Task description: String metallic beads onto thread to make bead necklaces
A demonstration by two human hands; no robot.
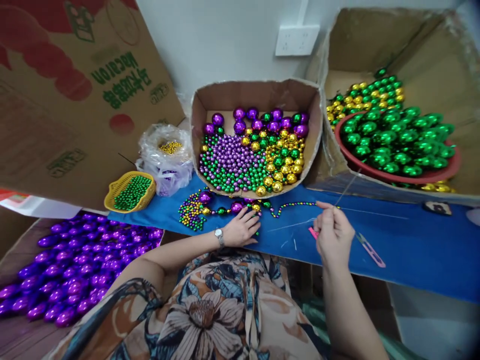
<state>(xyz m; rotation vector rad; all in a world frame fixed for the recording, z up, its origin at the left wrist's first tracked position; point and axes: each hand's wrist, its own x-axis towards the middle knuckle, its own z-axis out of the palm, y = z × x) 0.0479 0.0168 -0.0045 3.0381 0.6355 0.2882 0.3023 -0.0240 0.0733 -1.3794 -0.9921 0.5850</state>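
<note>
My left hand lies flat on the blue cloth, fingers stretched out over part of a bead string of purple, gold and green beads. A strand of small beads runs from it towards my right hand. My right hand is closed in a pinch on a long thin needle, which points up and right. Fine thread trails near the fingers. A pink object shows partly beside that hand; its kind is hidden. Pink-handled thread snips lie to the right.
A cardboard box of mixed beads stands ahead. On the right, another box holds a red basin of green beads. A yellow basket, plastic bags and a box of purple beads are on the left.
</note>
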